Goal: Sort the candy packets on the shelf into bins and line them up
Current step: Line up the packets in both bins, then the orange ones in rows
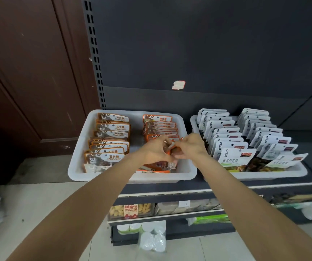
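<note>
Both hands over the near right part of the left bin (pixel 76 166), fingers curled. Left hand (pixel 156 150) and right hand (pixel 190 147) meeting at one orange packet (pixel 170 147), pinching its top edge from either side, with the packet's body hidden behind the knuckles. Same bin holding a stone-candy row (pixel 110 140) toward 9 o'clock from the hands and an orange row (pixel 160 126) running toward 12 o'clock, upright and overlapped. A few orange packets (pixel 157 166) lying flat or slumped at 6 o'clock, just below the hands, not yet stood up. Right bin (pixel 300 171) at 3 o'clock, two rows of white packets (pixel 232 142), already lined up.

Likely light, thin pouches: flexible film, lumpy with loose sweets inside, smooth and a little slippery. Probably floppy when held by one corner, so best taken at the stiff sealed header strip, thumb in front and fingers behind, then lowered base-first against the packet behind. Crushing the middle risks creasing the film or tipping neighbours forward. Little force needed.
</note>
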